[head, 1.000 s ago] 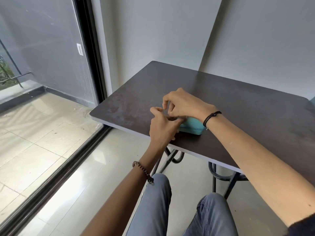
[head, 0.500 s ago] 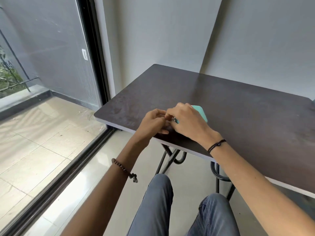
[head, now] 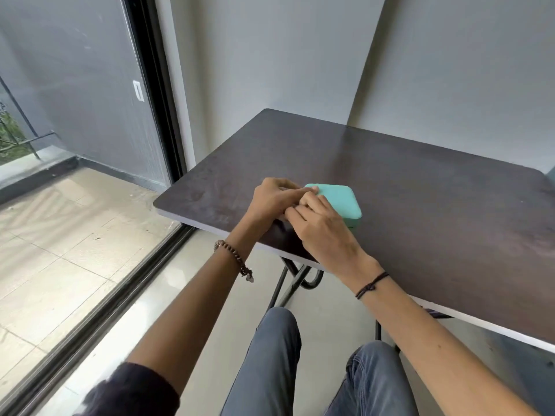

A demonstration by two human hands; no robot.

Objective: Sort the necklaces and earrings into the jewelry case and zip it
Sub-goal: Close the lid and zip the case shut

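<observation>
A small teal jewelry case (head: 341, 202) lies closed on the dark table (head: 420, 205), near its front left corner. My left hand (head: 274, 199) rests against the case's left side, index finger stretched along its near-left edge. My right hand (head: 321, 228) lies over the case's near edge, fingers curled at the seam right beside the left hand's fingers. What the fingertips pinch is hidden. No necklaces or earrings are in view.
A wall stands behind the table. A glass sliding door (head: 75, 115) with a dark frame is to the left. My knees in jeans (head: 279, 361) sit under the table's front edge, by the black metal legs (head: 295, 280).
The right hand has drawn back from the case's far side to its near edge. More of the teal lid shows now. The left hand has stayed at the case's left side.
</observation>
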